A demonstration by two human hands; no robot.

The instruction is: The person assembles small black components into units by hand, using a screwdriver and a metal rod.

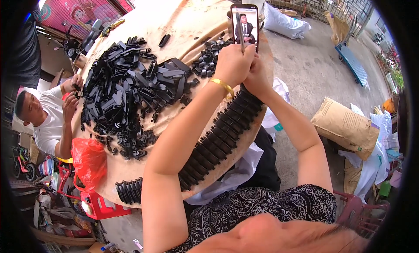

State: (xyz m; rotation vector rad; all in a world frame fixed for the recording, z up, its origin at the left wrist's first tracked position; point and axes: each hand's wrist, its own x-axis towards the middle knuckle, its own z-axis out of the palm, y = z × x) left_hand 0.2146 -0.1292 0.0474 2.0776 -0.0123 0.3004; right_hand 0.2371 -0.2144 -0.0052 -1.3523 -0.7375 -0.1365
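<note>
At the far right of the round table, both my hands are raised close together in front of an upright phone (pixel 245 24). My left hand (pixel 235 61), below a gold bracelet (pixel 223 86), is closed, and a thin grey stick-like piece (pixel 241 34) rises from its fingers. Touching it, my right hand (pixel 256 74) has its fingers curled in; whatever they grip is hidden. Below my hands a long curved row of black plastic parts (pixel 214 150) runs along the near table edge, partly behind my left forearm. A large heap of loose black plastic pieces (pixel 118 94) lies left of centre.
Small black pieces (pixel 207 59) lie near the phone. Across at the left, a person in a white shirt (pixel 48 117) handles pieces from the heap. A red plastic bag (pixel 88 161) hangs by a red stool (pixel 104 206). Right: a brown sack (pixel 345 126) and a blue trolley (pixel 352 63).
</note>
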